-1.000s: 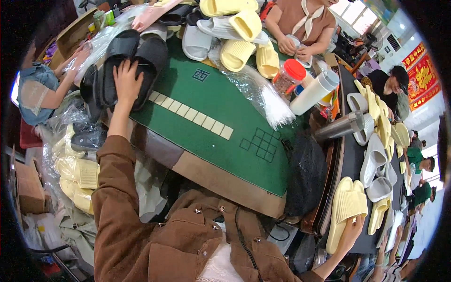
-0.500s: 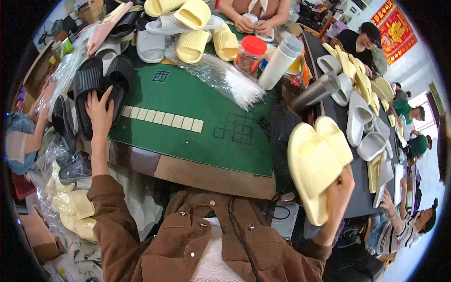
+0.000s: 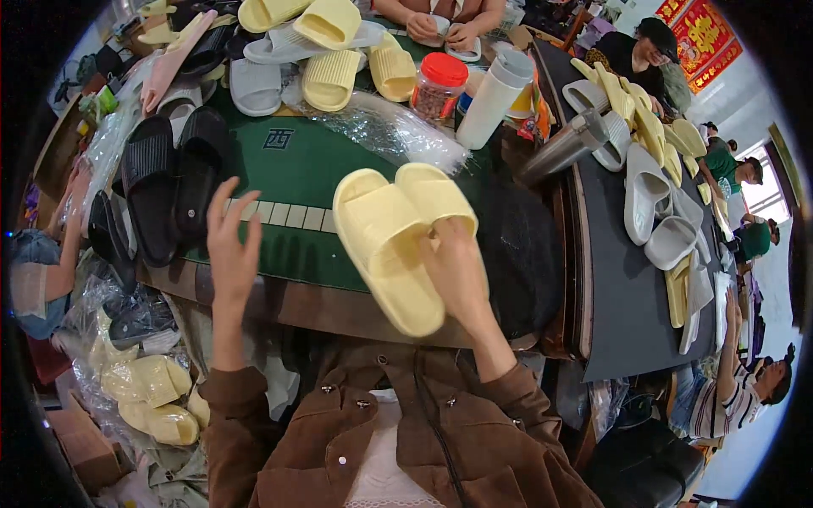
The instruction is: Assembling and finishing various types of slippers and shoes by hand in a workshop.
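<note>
My right hand (image 3: pixel 457 271) grips a pair of pale yellow slide slippers (image 3: pixel 377 237) held side by side above the green mat (image 3: pixel 254 140). Its fingers reach in under the strap of the right-hand slipper. My left hand (image 3: pixel 233 241) is raised with the fingers apart and holds nothing. Just left of it, a pair of black slide slippers (image 3: pixel 148 190) lies on the table's left side. Behind the yellow pair runs a row of pale tiles (image 3: pixel 295 217) on the mat, partly hidden by it.
Yellow and grey slippers (image 3: pixel 330 80) pile up at the back. Clear plastic bags (image 3: pixel 394 127), a red-lidded jar (image 3: pixel 439 89), a white tumbler (image 3: pixel 493 102) and a steel tumbler (image 3: pixel 563 148) stand or lie nearby. More slippers cover the dark table (image 3: pixel 622 313) at right. A co-worker's hands (image 3: pixel 440 32) are across.
My right hand has brought the yellow slippers leftward from the right side to over the mat. My left hand has let go of the black slippers and moved right.
</note>
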{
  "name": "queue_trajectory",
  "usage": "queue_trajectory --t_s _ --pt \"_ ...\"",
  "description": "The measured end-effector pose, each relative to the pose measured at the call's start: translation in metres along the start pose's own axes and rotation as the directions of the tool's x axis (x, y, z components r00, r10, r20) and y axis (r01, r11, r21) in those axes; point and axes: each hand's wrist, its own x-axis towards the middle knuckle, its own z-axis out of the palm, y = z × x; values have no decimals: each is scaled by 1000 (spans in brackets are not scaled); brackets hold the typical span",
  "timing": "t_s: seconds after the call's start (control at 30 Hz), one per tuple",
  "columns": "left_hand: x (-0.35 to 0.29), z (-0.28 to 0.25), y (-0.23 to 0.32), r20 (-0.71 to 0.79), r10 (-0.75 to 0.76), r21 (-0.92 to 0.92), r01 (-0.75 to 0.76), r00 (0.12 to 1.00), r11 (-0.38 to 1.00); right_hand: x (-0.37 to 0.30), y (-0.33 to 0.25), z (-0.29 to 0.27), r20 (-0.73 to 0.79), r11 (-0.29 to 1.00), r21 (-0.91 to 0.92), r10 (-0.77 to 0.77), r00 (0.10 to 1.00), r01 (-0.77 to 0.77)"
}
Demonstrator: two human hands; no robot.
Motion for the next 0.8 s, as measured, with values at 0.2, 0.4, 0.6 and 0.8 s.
queue_trajectory --t_s 0.2,0.4,0.6,0.8 --pt "-22 35 53 267 76 -268 -2 961 964 -22 27 -3 122 987 119 -125 985 110" --pt "-14 75 90 325 282 -254 -204 903 945 -30 14 -61 168 689 689 148 975 -224" --pt "5 119 106 336 329 -143 -297 883 944 -33 -14 -122 81 678 726 83 993 -116" --pt "4 122 107 515 386 -200 -331 765 922 -19 -49 -183 -429 212 838 -315 846 504"
